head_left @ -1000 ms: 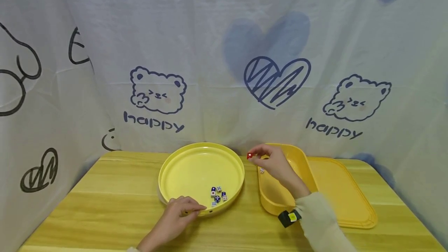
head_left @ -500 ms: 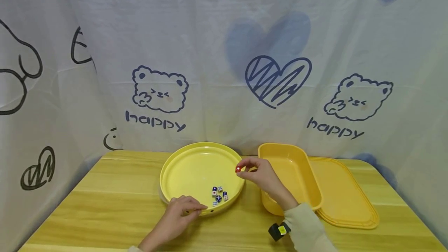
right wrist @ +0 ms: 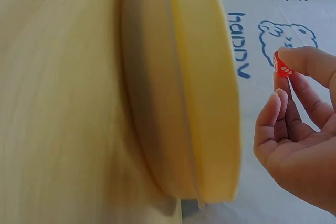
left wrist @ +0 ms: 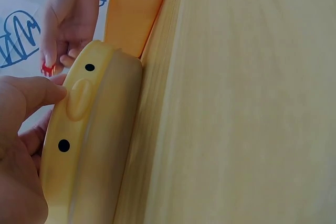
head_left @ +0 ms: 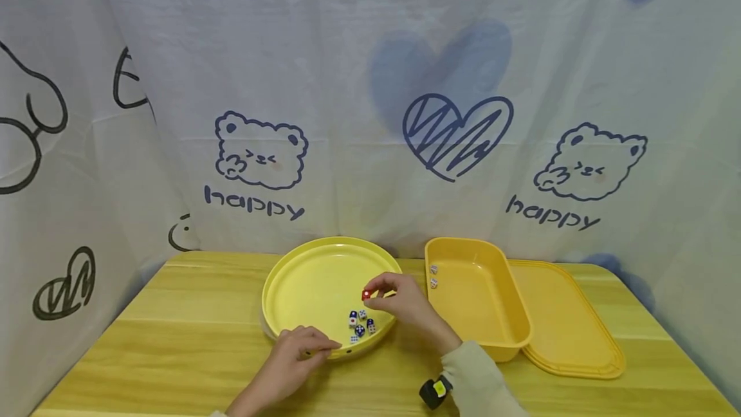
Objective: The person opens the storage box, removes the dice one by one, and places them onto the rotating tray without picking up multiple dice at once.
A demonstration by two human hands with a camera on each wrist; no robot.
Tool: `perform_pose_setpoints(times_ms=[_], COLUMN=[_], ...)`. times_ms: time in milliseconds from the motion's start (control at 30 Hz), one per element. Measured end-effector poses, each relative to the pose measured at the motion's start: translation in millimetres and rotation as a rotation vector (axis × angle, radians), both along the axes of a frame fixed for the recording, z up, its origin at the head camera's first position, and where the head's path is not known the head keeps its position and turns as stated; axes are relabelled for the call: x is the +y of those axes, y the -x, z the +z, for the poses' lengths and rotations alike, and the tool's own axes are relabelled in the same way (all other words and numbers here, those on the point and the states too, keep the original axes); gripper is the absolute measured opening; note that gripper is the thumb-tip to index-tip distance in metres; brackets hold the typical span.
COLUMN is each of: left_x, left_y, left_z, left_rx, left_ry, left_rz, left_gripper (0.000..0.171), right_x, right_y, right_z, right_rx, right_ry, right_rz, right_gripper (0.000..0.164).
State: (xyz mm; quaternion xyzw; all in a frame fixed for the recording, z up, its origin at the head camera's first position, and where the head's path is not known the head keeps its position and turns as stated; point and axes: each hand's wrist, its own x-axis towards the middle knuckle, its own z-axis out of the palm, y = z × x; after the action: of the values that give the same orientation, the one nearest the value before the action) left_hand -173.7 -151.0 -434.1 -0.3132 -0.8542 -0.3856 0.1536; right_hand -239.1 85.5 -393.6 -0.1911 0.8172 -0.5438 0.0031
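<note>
Between thumb and fingertips, my right hand [head_left: 402, 301] pinches a red die [head_left: 366, 295] with white dots, held over the right part of a round yellow tray [head_left: 301, 275]. The right wrist view shows this red die [right wrist: 283, 66] above the level of the tray's rim. My left hand [head_left: 298, 352] grips the tray's near rim, thumb outside; the left wrist view shows a duck-like face with a raised beak [left wrist: 80, 99] there. Several blue and white dice [head_left: 360, 331] lie together inside the tray, near its front right edge, just below the right hand.
A deep orange-yellow rectangular box [head_left: 480, 301] stands right of the tray, with two whitish dice [head_left: 434, 283] by its left wall. Its flat matching lid [head_left: 573, 327] lies further right on the wooden table [head_left: 156, 327]. A printed cloth [head_left: 359, 166] hangs behind.
My right hand has carried the red die leftward from the box's left edge to above the tray. The left hand stays on the rim.
</note>
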Motion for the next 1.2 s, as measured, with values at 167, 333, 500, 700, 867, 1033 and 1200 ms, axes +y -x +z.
perform_pose_setpoints(times_ms=[167, 333, 500, 700, 867, 1033, 1200], left_x=[-1, -1, -1, -1, 0, 1, 1], left_y=[1.1, 1.7, 1.0, 1.2, 1.4, 1.5, 1.0], left_z=[-2.1, -2.7, -3.4, -3.2, -5.2, -4.6, -3.6], left_rx=[0.02, 0.037, 0.017, 0.016, 0.031, 0.036, 0.047], left_ry=[-0.012, -0.011, -0.011, -0.009, -0.011, -0.014, -0.009], left_rz=[-0.019, -0.009, -0.008, -0.016, -0.013, -0.017, -0.01], left_gripper=[0.016, 0.018, 0.019, 0.017, 0.017, 0.017, 0.019], right_x=[-7, -8, -9, -9, -7, -6, -6], right_y=[1.6, 0.9, -0.1, -0.7, -1.4, -1.6, -2.4], right_z=[-5.5, -8.5, -10.7, -12.7, -12.6, -11.1, -8.7], right_rx=[-0.02, -0.013, -0.016, -0.012, -0.017, -0.008, -0.006], right_ry=[-0.008, -0.027, -0.031, -0.035, -0.039, -0.049, -0.064], right_rz=[0.01, 0.009, -0.019, -0.03, -0.011, -0.01, -0.01], right_gripper=[0.009, 0.01, 0.011, 0.012, 0.01, 0.01, 0.012])
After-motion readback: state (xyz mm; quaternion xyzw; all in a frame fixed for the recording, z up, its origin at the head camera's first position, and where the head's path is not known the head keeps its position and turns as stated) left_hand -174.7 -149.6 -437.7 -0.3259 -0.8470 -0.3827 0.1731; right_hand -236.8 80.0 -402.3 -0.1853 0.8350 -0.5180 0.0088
